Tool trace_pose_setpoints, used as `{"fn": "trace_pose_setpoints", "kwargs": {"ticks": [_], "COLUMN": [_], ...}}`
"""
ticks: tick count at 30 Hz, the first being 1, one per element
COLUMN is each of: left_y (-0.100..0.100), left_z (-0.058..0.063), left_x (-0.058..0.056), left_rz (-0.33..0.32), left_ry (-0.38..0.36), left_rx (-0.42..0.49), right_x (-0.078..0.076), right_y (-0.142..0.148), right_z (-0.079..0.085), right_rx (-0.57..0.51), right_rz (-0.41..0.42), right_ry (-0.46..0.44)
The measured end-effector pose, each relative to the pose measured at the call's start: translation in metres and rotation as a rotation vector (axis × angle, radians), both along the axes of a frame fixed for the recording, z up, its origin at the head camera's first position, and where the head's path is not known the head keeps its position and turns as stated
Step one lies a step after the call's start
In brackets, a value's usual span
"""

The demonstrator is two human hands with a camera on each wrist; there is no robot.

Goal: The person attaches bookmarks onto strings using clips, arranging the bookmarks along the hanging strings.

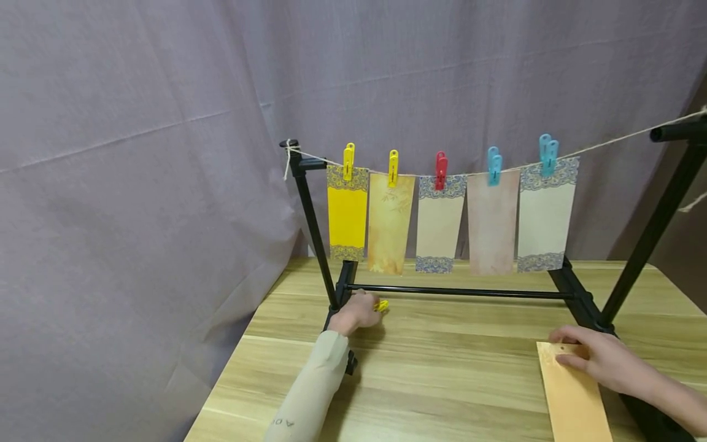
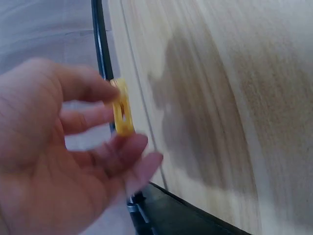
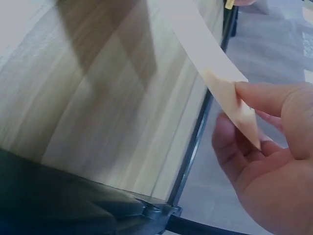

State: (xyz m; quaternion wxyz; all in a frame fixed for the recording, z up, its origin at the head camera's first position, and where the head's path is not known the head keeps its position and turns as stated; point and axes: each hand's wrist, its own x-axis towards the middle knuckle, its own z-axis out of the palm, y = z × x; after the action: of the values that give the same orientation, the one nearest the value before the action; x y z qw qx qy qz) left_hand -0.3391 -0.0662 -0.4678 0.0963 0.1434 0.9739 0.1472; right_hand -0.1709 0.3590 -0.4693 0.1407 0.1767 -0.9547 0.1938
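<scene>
Between thumb and fingers, my left hand (image 1: pixel 360 310) pinches a yellow clothespin (image 2: pixel 123 108), close beside the frame's left foot. My right hand (image 1: pixel 602 359) grips the top end of an orange paper card (image 1: pixel 574 393), thumb on its face and fingers behind. In the right wrist view the card (image 3: pixel 205 54) slants across with a slight bend. Ahead, a string carries several hanging cards: a bright yellow one (image 1: pixel 348 215) and a golden one (image 1: pixel 391 227) under yellow clothespins, a cream one (image 1: pixel 439 224) under a red clothespin (image 1: pixel 441 170), and two pale ones under blue clothespins.
A black rack (image 1: pixel 464 292) stands on the wooden table (image 1: pixel 442 380), with posts at left (image 1: pixel 315 233) and right (image 1: pixel 652 239). The string (image 1: pixel 624 140) runs between the posts. A grey curtain (image 1: pixel 166 184) hangs behind and to the left.
</scene>
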Motion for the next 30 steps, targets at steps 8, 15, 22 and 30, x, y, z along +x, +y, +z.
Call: {"fn": "trace_pose_setpoints", "kwargs": {"ticks": [8,15,22,30], "left_y": [0.004,0.01,0.02,0.031], "left_z": [0.006,0.017,0.034,0.055], "left_x": [0.003,0.014,0.032,0.048], "left_rz": [-0.22,-0.311,-0.391,-0.499], "left_ry": [0.054,0.116,0.182,0.253], "left_rx": [0.096,0.131,0.129,0.229], "right_x": [0.0,0.0,0.004,0.009], "right_y": [0.002,-0.004,-0.005,-0.008], "right_z": [0.009,0.026,0.04,0.05], "right_rx": [-0.113,-0.218,-0.266,-0.233], "right_rz": [-0.015,-0.082,-0.171,-0.235], "right_ry": [0.091,0.039,0.004,-0.083]}}
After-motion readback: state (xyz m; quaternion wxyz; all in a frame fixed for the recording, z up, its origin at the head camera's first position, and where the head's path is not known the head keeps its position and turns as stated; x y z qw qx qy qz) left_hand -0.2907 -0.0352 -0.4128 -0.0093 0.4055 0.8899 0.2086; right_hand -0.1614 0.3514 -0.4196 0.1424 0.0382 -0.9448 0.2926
